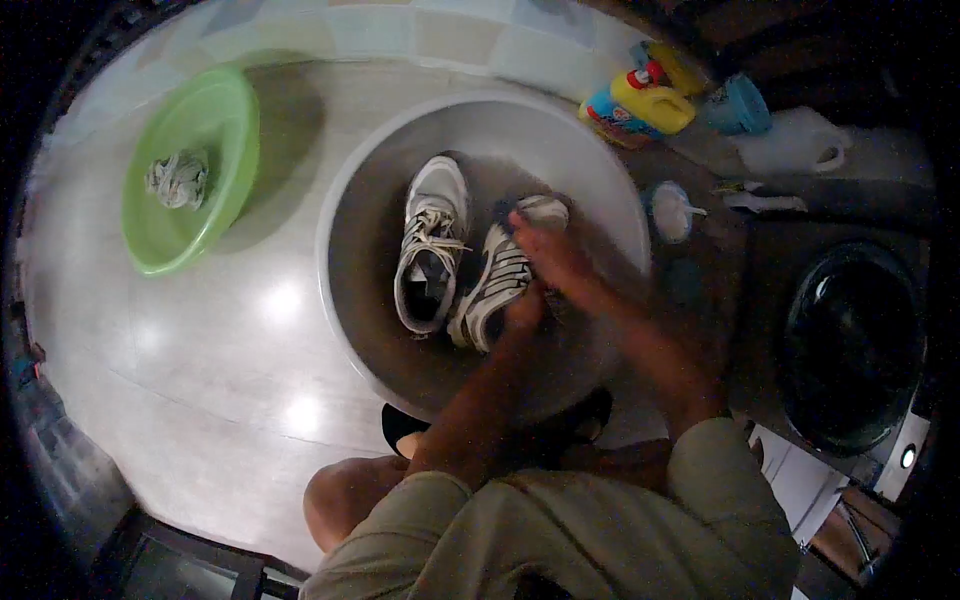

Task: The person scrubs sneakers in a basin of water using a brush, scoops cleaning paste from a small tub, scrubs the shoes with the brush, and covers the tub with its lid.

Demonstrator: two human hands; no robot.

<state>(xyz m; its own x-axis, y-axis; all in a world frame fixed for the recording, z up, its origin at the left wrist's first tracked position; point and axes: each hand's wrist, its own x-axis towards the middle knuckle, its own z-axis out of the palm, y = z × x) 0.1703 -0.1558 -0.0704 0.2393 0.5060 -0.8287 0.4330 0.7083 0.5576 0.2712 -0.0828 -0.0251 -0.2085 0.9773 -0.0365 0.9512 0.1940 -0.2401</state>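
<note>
A large white basin (335,285) stands between my feet, with two sneakers in it. The left sneaker (432,215), whitish with loose laces, lies sole down with its toe pointing away. Beside it the second sneaker (500,270), white with dark stripes, leans at an angle. My left hand (525,305) is closed on the side of this second sneaker near its opening. Over its toe, my right hand (550,252) is bent and slightly blurred, with something dark at its fingertips that I cannot make out.
A green basin (240,165) holding a crumpled greyish cloth (178,180) is at the left. At the upper right are a yellow-and-blue bottle (640,105), a teal tub (738,105), a white jug (795,142) and a small white bowl (672,212). A black round basin (850,345) sits far right.
</note>
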